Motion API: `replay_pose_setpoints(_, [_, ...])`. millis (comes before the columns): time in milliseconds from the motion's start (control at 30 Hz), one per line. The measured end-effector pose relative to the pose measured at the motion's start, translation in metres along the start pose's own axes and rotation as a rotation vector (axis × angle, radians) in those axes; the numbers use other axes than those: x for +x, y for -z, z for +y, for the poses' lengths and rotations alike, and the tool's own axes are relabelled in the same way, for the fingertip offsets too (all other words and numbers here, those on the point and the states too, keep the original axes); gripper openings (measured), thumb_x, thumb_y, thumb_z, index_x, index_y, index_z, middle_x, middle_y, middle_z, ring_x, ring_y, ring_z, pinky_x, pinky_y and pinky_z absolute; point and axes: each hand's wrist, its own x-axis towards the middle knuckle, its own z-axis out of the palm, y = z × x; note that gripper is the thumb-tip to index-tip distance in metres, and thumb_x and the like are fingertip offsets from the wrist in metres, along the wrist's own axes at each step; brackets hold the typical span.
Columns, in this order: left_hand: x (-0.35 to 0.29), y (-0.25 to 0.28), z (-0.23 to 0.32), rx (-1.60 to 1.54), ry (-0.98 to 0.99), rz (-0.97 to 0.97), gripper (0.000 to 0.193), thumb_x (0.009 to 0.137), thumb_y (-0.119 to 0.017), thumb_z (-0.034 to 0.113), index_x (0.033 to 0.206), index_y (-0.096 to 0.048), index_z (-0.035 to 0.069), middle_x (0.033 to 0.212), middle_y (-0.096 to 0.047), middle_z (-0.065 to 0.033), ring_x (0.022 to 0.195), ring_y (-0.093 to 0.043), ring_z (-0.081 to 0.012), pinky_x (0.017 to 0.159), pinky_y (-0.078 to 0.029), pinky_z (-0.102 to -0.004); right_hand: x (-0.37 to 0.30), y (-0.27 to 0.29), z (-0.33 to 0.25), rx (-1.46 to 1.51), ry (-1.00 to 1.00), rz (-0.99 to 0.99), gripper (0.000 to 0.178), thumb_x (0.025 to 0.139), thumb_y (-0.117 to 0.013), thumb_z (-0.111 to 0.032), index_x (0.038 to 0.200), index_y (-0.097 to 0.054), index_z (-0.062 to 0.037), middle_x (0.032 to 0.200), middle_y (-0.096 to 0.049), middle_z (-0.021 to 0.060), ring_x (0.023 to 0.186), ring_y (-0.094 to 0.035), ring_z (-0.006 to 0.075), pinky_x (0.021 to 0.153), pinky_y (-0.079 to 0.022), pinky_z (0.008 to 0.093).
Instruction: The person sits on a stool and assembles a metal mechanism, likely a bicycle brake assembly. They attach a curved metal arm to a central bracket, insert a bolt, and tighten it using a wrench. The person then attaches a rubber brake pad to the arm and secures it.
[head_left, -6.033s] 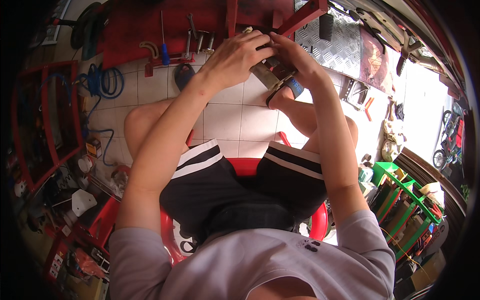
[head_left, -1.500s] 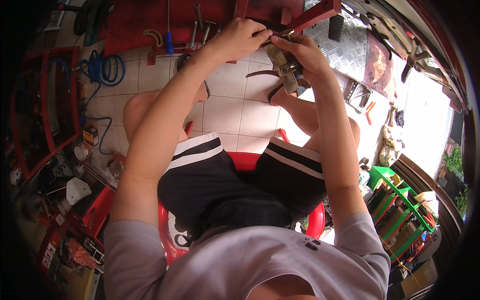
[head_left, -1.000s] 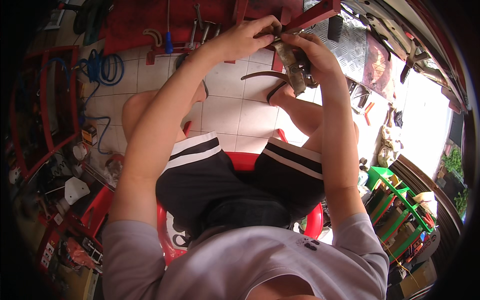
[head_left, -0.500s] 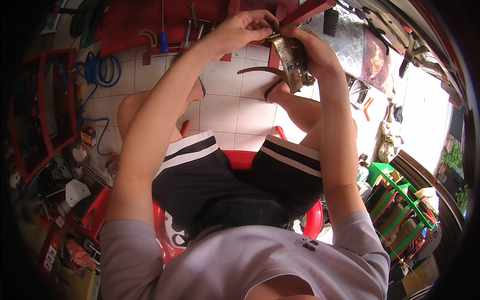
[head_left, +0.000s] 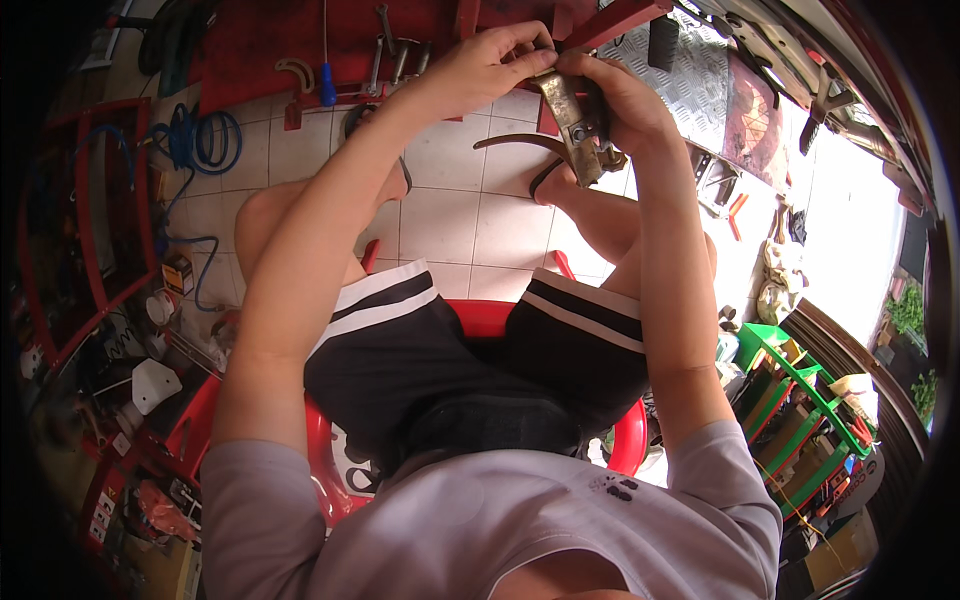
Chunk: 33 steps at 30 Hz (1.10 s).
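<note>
Metal part (head_left: 566,108), brassy, slanting beyond the red stool (head_left: 482,318). My right grip (head_left: 636,106) clasps its upper side; my left grip (head_left: 500,66) meets its top, pinching what, I cannot tell. Slackening the right could drop it.

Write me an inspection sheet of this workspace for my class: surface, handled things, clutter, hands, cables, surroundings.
Surface: red surface, darker patches showing.
Handled things: worn metal part; curved brown piece beside it, connection unclear.
Clutter: blue-handled screwdriver and wrenches near the red surface's edge.
Hands: right hand holds the metal part; left hand at its upper end, grip unclear.
Cables: blue hose or cable, coiled, left.
Surroundings: tiled floor, red seat, green rack.
</note>
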Motion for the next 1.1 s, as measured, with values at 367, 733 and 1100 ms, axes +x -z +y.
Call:
replay_pose_setpoints(367, [-0.0024, 0.0033, -0.0016, -0.028, -0.075, -0.028, 0.017, 0.099, -0.043, 0.021, 0.105, -0.052, 0.007, 0.077, -0.051, 0.0027, 0.069, -0.045, -0.0066, 0.066, -0.040, -0.0213, -0.0004, 0.0013, -0.0023, -0.029, -0.007, -0.002, 0.031, 0.079, -0.067, -0.029, 0.098, -0.068, -0.0049, 0.082, -0.062, 0.0029, 0.072, -0.055, 0.0104, 0.063, -0.047, 0.0243])
replay_pose_setpoints(733, [-0.0028, -0.0010, -0.0035, 0.479, -0.386, 0.194, 0.013, 0.096, -0.049, 0.015, 0.099, -0.054, 0.003, 0.074, -0.052, -0.0048, 0.061, -0.047, -0.0118, 0.056, -0.040, -0.0286, 0.0014, 0.0009, 0.0013, -0.097, -0.021, 0.024, 0.034, 0.080, -0.065, -0.033, 0.098, -0.068, -0.0048, 0.078, -0.059, 0.0029, 0.069, -0.052, 0.0100, 0.057, -0.041, 0.0249])
replay_pose_setpoints(1100, [-0.0038, -0.0016, 0.0031, 0.393, -0.371, 0.197, 0.022, 0.095, -0.052, 0.022, 0.089, -0.056, 0.001, 0.066, -0.049, -0.0026, 0.059, -0.045, -0.0106, 0.054, -0.038, -0.0274, 0.0028, -0.0006, 0.0020, -0.077, -0.023, 0.012, 0.032, 0.080, -0.065, -0.033, 0.095, -0.065, -0.0047, 0.081, -0.060, 0.0030, 0.071, -0.053, 0.0112, 0.062, -0.044, 0.0251])
